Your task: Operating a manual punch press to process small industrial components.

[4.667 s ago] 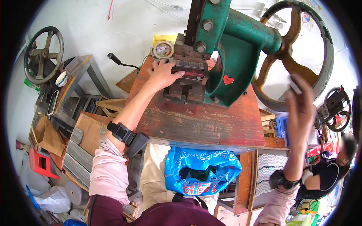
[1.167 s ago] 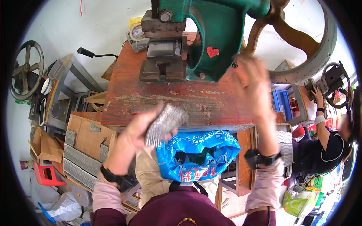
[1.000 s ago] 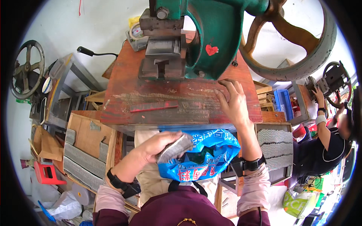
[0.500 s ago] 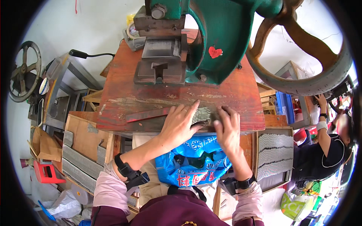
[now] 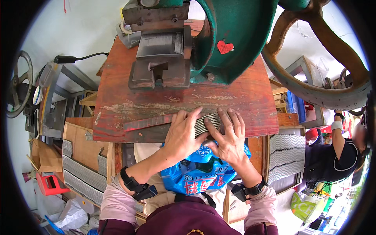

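Note:
Near the front edge of the wooden bench point(image 5: 129, 98), a small stack of thin grey ridged metal strips point(image 5: 207, 122) lies between my hands. My left hand point(image 5: 182, 133) grips its left side, thumb towards me and fingers on the far side. My right hand point(image 5: 229, 135) closes on the right side, its index finger lying over the top of the strips. A long flat reddish bar point(image 5: 147, 123) rests on the bench and runs under or behind my left hand; its right end is hidden. Below my hands a blue plastic bag point(image 5: 199, 176) sits in my lap.
A green hand press point(image 5: 243, 35) with a steel die block point(image 5: 158, 74) stands at the back of the bench, its large wheel point(image 5: 313, 92) to the right. Wooden trays of grey strips flank me: a left tray point(image 5: 88, 143) and a right tray point(image 5: 270, 156). Another person point(image 5: 333, 156) works at far right.
My right hand has come leftward onto the strips, its fingers now over them. My left hand stays at their left side. The whole view has shifted slightly.

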`<move>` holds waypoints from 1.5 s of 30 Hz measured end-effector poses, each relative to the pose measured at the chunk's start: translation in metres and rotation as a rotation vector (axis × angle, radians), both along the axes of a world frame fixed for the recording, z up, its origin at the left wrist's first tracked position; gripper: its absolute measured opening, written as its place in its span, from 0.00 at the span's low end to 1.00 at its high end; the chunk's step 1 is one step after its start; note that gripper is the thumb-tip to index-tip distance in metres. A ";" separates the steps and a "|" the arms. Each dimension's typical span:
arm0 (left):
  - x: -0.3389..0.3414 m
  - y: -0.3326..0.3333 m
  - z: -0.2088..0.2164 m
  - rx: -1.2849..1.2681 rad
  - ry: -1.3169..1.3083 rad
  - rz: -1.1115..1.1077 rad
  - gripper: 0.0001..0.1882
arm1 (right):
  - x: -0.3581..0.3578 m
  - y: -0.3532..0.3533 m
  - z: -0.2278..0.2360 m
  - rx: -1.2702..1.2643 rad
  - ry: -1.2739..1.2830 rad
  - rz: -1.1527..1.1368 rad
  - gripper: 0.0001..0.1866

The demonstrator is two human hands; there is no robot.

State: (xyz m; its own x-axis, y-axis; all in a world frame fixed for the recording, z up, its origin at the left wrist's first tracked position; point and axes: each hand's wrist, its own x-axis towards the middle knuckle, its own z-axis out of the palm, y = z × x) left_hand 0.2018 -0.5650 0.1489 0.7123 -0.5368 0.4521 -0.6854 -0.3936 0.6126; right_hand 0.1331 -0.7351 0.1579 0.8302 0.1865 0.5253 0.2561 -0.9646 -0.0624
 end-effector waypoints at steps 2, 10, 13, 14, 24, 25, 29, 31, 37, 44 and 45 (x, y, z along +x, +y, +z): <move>0.000 0.000 0.000 -0.005 -0.012 0.007 0.41 | 0.004 -0.002 0.002 -0.074 0.016 0.015 0.26; -0.002 -0.001 -0.001 -0.006 -0.007 0.020 0.38 | 0.000 -0.005 0.004 -0.035 0.016 -0.035 0.27; -0.002 -0.001 0.000 -0.025 -0.007 0.012 0.37 | 0.000 -0.008 0.002 -0.052 0.038 -0.011 0.28; -0.002 0.000 0.000 -0.017 -0.004 0.012 0.37 | 0.000 -0.011 0.002 -0.062 0.018 -0.044 0.28; -0.002 0.000 -0.001 0.026 0.000 0.031 0.35 | -0.007 -0.014 0.001 -0.005 0.069 0.009 0.28; -0.002 0.000 -0.001 0.033 0.002 0.042 0.34 | -0.006 -0.014 0.000 0.038 0.050 0.006 0.28; -0.003 0.000 0.000 0.044 0.000 0.040 0.34 | -0.005 -0.024 0.001 -0.058 0.000 0.011 0.26; -0.003 0.000 0.000 0.048 -0.004 0.049 0.33 | -0.007 -0.031 0.002 -0.033 -0.013 -0.046 0.25; 0.000 -0.001 0.004 0.069 -0.067 0.005 0.34 | -0.008 -0.014 0.003 0.710 0.085 -0.041 0.30; 0.002 -0.004 0.012 0.168 -0.137 0.027 0.32 | 0.027 0.019 0.001 1.956 0.179 0.398 0.37; 0.002 -0.004 0.013 0.156 -0.116 0.032 0.31 | 0.030 0.025 0.000 2.035 0.162 0.422 0.38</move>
State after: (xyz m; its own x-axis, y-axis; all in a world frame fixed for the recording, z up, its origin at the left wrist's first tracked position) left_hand 0.2042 -0.5690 0.1618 0.6781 -0.5845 0.4456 -0.7336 -0.5004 0.4599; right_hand 0.1627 -0.7101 0.1582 0.9505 -0.2841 0.1256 0.2767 0.5908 -0.7579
